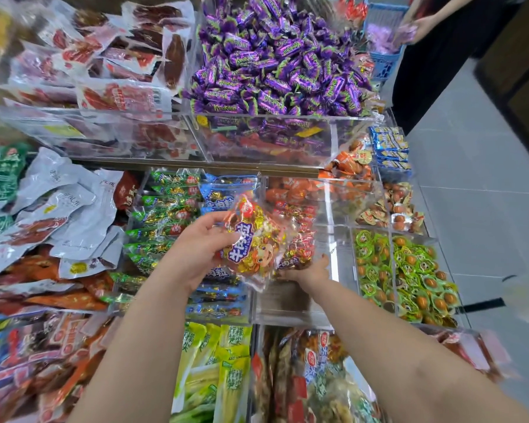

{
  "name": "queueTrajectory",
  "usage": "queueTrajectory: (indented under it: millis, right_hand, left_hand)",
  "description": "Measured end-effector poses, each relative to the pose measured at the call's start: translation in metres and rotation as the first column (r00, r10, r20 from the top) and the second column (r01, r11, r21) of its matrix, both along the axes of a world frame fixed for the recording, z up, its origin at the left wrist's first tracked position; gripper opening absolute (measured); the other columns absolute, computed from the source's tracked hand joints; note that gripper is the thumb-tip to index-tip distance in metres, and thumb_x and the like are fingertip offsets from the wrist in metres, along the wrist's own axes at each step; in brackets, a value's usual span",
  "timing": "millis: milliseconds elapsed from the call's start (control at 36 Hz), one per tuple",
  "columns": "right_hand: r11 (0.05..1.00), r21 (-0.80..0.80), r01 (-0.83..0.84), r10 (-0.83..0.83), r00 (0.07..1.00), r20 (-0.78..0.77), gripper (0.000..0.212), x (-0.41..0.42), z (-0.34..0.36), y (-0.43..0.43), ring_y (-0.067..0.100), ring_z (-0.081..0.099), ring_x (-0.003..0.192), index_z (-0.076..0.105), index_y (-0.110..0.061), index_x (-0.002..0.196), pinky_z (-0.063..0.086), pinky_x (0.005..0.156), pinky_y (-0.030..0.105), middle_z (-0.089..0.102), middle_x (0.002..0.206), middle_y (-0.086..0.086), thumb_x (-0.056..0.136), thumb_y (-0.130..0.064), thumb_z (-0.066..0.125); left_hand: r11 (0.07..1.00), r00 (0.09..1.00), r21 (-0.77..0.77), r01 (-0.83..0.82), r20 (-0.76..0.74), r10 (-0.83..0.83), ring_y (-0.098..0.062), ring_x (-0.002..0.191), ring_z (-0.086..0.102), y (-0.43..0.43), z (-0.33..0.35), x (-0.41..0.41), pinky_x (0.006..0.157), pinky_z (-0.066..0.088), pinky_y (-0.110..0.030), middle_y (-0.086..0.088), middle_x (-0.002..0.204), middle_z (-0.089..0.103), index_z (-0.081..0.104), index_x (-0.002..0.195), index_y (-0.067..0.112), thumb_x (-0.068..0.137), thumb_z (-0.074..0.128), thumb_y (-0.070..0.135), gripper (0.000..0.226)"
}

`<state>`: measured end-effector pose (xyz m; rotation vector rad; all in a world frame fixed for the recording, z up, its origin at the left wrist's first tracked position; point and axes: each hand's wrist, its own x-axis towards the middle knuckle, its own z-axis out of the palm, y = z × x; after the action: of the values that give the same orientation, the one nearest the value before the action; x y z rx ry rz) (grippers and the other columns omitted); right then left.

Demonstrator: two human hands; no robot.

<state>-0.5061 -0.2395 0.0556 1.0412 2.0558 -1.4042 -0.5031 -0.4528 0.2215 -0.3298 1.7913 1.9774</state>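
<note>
Grip | left hand (202,252) pinches crinkly red-gold packet (252,239) | right hand (310,270) clutches glossy red packet (300,247)

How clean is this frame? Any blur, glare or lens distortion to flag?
Head view: wide-angle bending curves the shelf edge; motion blur smears the borders and the other person's hand; glare streaks the clear acrylic bins and the orange packet that the left hand holds; the purple candies read fairly sharp; lighting is even, without hard shadows.

Snack bag (251,244) in your left hand (202,254) overlaps the second bag (298,250) in your right hand (310,271), both over the clear bin (290,306), candy pile (275,56) behind, egg packs (409,270) right.
</note>
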Motion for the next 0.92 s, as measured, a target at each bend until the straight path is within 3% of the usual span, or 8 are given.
queueTrajectory:
  millis: [139,250,306,389,528,611,778,917]
  right_hand:
    - [0.995,-0.081,0.052,-0.053,0.999,-0.003,0.125,0.009,0.014,0.01,0.035,0.038,0.131,0.005,-0.014,0.148,0.038,0.105,0.044,0.031,0.147,0.017,0.058,-0.028,0.09]
    - [0.994,-0.009,0.113,-0.109,0.934,-0.339,0.052,0.011,0.047,0.026,0.025,0.051,0.115,0.043,-0.013,0.136,0.042,0.092,0.031,0.05,0.133,0.01,0.088,-0.022,0.063]
    - [0.967,-0.236,0.094,-0.197,0.863,-0.464,0.031,0.013,0.072,0.031,0.021,0.057,0.108,0.054,-0.01,0.122,0.044,0.087,0.026,0.06,0.114,0.001,0.093,-0.022,0.056]
    - [0.823,-0.549,-0.144,-0.147,0.88,-0.451,0.034,0.015,0.103,0.031,0.012,0.061,0.079,0.055,-0.008,0.125,0.048,0.072,0.023,0.064,0.091,-0.003,0.092,-0.019,0.057]
    - [0.837,-0.303,-0.456,0.302,0.846,-0.439,0.035,0.016,0.11,0.034,0.005,0.069,0.081,0.061,-0.02,0.103,0.051,0.065,0.014,0.073,0.089,-0.007,0.076,0.0,0.073]
    - [0.875,-0.169,-0.453,0.369,0.852,-0.371,0.033,0.018,0.097,0.043,-0.007,0.065,0.069,0.062,-0.027,0.096,0.046,0.057,0.006,0.07,0.081,-0.014,0.076,-0.005,0.075]
    - [0.948,-0.196,-0.252,0.203,0.949,-0.242,0.047,0.019,0.038,0.04,0.021,0.063,0.093,0.054,-0.009,0.119,0.052,0.074,0.025,0.065,0.103,0.007,0.078,0.008,0.069]
    - [0.951,0.196,-0.24,0.268,0.955,-0.128,0.075,0.009,0.0,0.017,0.029,0.054,0.111,0.046,-0.012,0.122,0.045,0.1,0.042,0.051,0.123,0.013,0.059,-0.016,0.087]
  left_hand:
    - [0.992,0.999,-0.127,0.008,-0.041,-0.014,-0.016,0.067,0.067,0.007,-0.003,-0.003,0.055,0.056,-0.03,-0.007,0.089,0.067,0.058,0.098,0.009,0.083,0.072,0.01,0.02]
    - [0.981,0.994,-0.195,0.025,-0.098,-0.045,-0.012,0.065,0.065,0.014,-0.005,-0.006,0.058,0.053,-0.029,0.003,0.077,0.071,0.066,0.085,0.017,0.076,0.079,0.014,0.016]
    - [0.976,0.992,-0.216,0.038,-0.109,-0.063,-0.014,0.069,0.066,0.02,-0.004,-0.008,0.062,0.051,-0.03,0.003,0.081,0.073,0.067,0.084,0.02,0.076,0.08,0.014,0.016]
    - [0.957,0.982,-0.272,0.104,-0.125,-0.142,-0.011,0.07,0.068,0.034,-0.003,-0.011,0.058,0.056,-0.028,0.004,0.085,0.073,0.068,0.084,0.021,0.077,0.08,0.015,0.015]
    - [0.84,0.936,-0.496,0.219,-0.135,-0.324,0.001,0.087,0.062,0.054,-0.005,-0.013,0.07,0.049,-0.02,0.012,0.1,0.067,0.065,0.095,0.029,0.076,0.079,0.035,0.024]
    - [0.814,0.942,-0.574,0.091,-0.217,-0.258,-0.001,0.09,0.06,0.052,-0.007,-0.011,0.069,0.049,-0.017,0.012,0.107,0.061,0.06,0.106,0.031,0.078,0.078,0.037,0.034]
    - [0.475,0.849,-0.88,0.013,-0.242,-0.471,-0.024,0.139,0.03,0.04,-0.019,-0.015,0.113,0.03,-0.046,-0.001,0.147,0.04,0.045,0.139,0.027,0.072,0.078,0.048,0.077]
    - [0.148,0.871,-0.974,0.174,0.083,-0.484,-0.032,0.146,-0.02,0.038,-0.043,-0.018,0.115,-0.004,-0.056,-0.007,0.161,-0.016,-0.009,0.153,0.03,0.067,0.075,0.063,0.124]
